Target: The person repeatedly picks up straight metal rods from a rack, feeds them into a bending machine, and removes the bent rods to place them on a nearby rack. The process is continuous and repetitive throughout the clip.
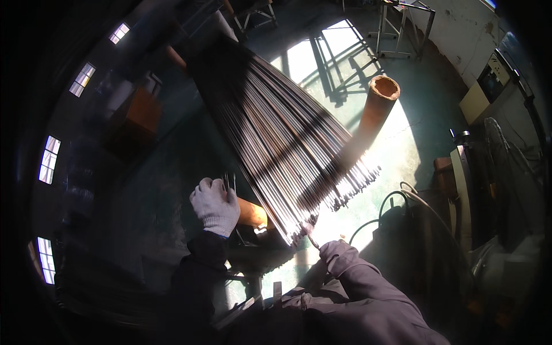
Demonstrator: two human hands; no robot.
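Rods (282, 144), a long dark-to-shiny bundle, run slantwise from upper left to lower centre; near ends bunched and uneven, just ahead of the hands. Orange-brown tube at right (376, 115) rises by the bundle's right edge, open end up, hiding some rods. Orange tube at left (251, 213) sits between left hand and rods. Green floor (408, 129), hard sun patches. Hoses (397, 198) loop at right. Wheeled metal frame (397, 54) at upper right; brown box (138, 118) in shade at left.

Left hand (215, 206): white knit glove, back toward camera, wrist below, forearm up from the lower edge. Fingers curled narrow; thin dark strands (229, 182) by the fingertips, cannot tell if gripped. Right hand (323, 233): near the rod ends, mostly lost in glare. Its sleeve reaches up and leftward from lower right. Cannot tell how its fingers stand or what they hold.

Counts: tubes, two near the hands; box, one; lit windows (49, 159) on the left, four; rods too many and close-packed to number.
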